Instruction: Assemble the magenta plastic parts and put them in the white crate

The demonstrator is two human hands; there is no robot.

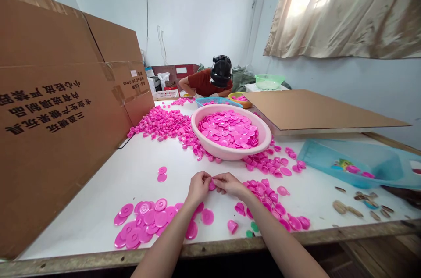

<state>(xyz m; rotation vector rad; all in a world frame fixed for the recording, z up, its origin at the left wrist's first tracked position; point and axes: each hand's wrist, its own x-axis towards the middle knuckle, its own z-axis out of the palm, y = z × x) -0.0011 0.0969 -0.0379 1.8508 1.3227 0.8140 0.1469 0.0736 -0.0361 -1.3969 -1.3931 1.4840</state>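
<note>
Head view: bare worktop [131, 181] is open btwn the cardboard box [49, 137] wall at left and the pink basin [263, 135] ahead; the front edge is just under my forearms. My left hand [198, 187] and right hand [230, 183] meet mid-worktop, forearms angled inward, fingertips of both pinched shut on one pink plastic piece [212, 185]. Pink discs [148, 221] lie near-left.

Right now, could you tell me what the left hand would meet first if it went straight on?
The left hand points at the small pink piece pinched between both hands, so it would meet that first, then probably the right hand close behind.
</note>
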